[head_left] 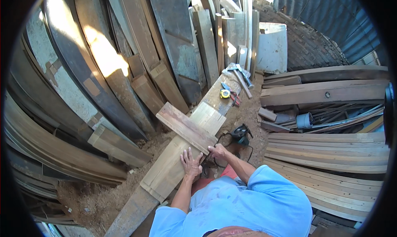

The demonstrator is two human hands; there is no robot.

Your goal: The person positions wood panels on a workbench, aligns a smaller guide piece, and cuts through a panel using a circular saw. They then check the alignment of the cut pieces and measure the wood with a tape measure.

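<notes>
A wide pale board (163, 169) lies along a long narrow plank bench (130, 212) that runs from lower left to upper right. Across it rests a shorter reddish-brown board (186, 127), set nearly at right angles. My left hand (191, 165) lies on the wide board near its close edge, fingers spread. At the near end of the crosswise board my right hand (219, 152) is closed around the corner; part of its grip is hidden. Farther up the bench sit a yellow tape measure (224, 93), red-handled pliers (235, 99) and a hammer (242, 83).
A dark power tool (240, 134) with a cord sits on the sawdust-covered ground (93, 202) right of the bench. Planks (142, 30) lean upright along the left and back. Stacked timber (326, 154) and a grey-blue pipe piece (304, 120) lie at the right.
</notes>
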